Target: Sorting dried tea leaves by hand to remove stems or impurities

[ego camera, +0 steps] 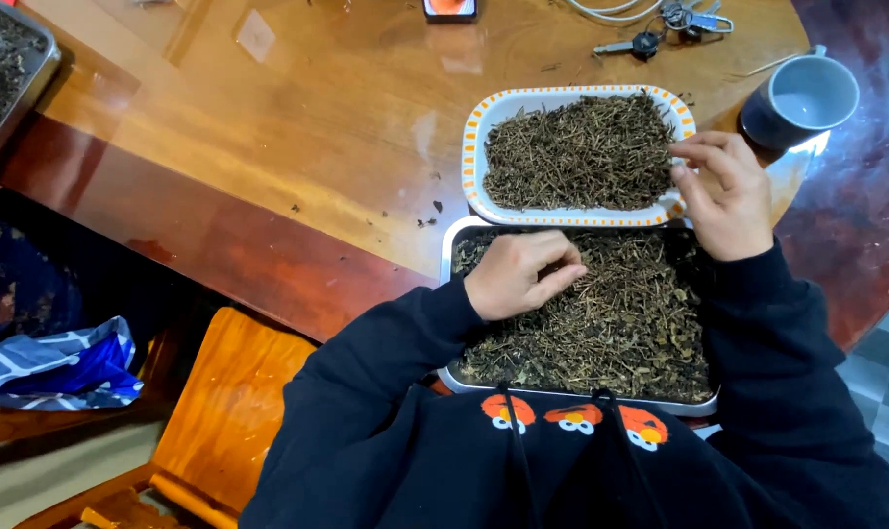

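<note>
While L hand [516,273] pinches twigs [601,313], R hand [724,191] fingers pinch sprig (axis unclear) over tray [476,147].

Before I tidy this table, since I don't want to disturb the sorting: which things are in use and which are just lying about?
In use:
left hand in the metal tray of dried stems
right hand at the orange-rimmed dish of stems

Lying about:
mug
keys
second tray, far left
blue cloth

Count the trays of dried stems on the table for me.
3: a metal tray under the left hand, an orange-rimmed tray by the right hand, and a metal tray cut off top left.
</note>
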